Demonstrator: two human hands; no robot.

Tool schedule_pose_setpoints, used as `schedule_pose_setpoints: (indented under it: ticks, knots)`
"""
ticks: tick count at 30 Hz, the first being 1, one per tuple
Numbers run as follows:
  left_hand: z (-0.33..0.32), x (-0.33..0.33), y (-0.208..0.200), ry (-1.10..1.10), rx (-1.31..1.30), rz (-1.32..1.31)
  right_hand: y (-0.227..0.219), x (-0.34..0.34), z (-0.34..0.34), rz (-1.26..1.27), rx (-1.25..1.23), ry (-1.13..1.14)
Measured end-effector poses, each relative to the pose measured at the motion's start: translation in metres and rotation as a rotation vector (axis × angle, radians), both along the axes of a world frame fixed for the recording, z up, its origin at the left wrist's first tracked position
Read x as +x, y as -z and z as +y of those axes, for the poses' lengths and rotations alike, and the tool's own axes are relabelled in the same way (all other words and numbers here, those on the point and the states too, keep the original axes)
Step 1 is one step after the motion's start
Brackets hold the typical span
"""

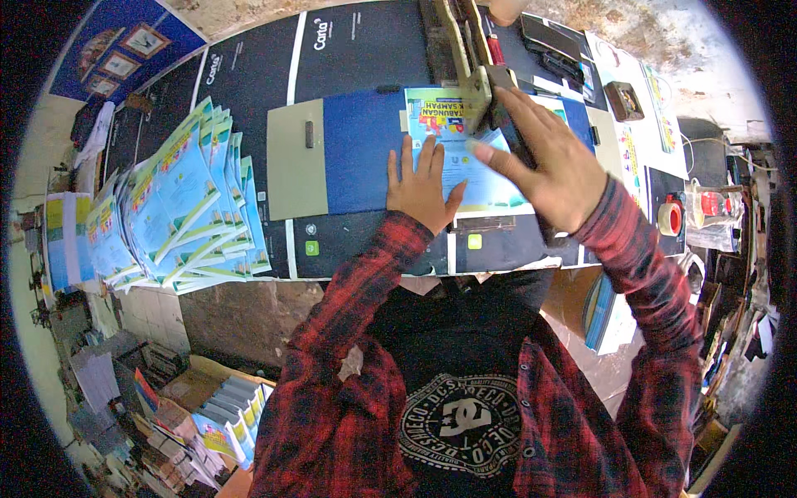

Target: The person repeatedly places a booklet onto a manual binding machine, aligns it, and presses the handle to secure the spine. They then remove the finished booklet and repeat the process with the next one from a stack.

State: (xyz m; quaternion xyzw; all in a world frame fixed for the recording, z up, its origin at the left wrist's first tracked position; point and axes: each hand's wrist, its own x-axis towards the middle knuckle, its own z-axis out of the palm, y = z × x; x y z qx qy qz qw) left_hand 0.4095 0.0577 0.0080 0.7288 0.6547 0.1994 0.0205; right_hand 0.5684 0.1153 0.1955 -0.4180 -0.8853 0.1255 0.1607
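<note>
A light-blue printed booklet (pixel 469 170) lies on a blue board (pixel 357 149) in the middle of the table. My left hand (pixel 418 187) rests flat on the booklet's left part, fingers spread, holding nothing. Over the right part, my right hand (pixel 552 162) is open, with fingers stretched along the dark lever of what looks like a long-arm stapler (pixel 481 83). Its pale metal arm comes in from the far edge. Whether the palm presses on the lever is hard to see. A fanned pile of similar booklets (pixel 187 199) spreads over the table's left end.
Dark boards with white stripes cover the table (pixel 365 50). A small open box (pixel 623 101), a black case (pixel 548 41) and a red tape roll (pixel 671 217) sit to the right. Below left, a cardboard box (pixel 220 369) holds stacked booklets.
</note>
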Motion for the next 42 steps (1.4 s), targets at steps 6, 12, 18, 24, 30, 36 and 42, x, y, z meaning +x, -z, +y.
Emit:
schedule_pose_setpoints:
  ticks: [6, 12, 18, 24, 30, 36, 42]
  knots:
    - [0.003, 0.008, -0.002, 0.007, 0.088, -0.016, 0.089, -0.003, -0.046, -0.123, 0.253, 0.274]
    - [0.002, 0.001, 0.002, 0.022, 0.067, -0.014, 0.028, 0.021, -0.010, 0.336, -0.233, 0.041]
    - [0.008, -0.005, -0.002, -0.164, 0.146, -0.296, 0.080, 0.091, 0.051, 0.025, -0.100, 0.324]
    - [0.031, -0.003, -0.002, -0.366, -0.151, -1.402, 0.185, 0.139, -0.017, -0.203, -0.008, 0.509]
    - [0.028, -0.091, -0.005, -0.483, -0.658, -1.709, 0.185, 0.080, -0.027, 0.002, -0.008, 0.466]
    - [0.020, -0.139, -0.023, -0.581, -0.659, -1.502, 0.181, 0.028, -0.014, -0.099, -0.051, 0.459]
    - [0.028, -0.129, -0.011, -0.565, -0.675, -1.473, 0.171, 0.052, -0.013, -0.119, -0.084, 0.462]
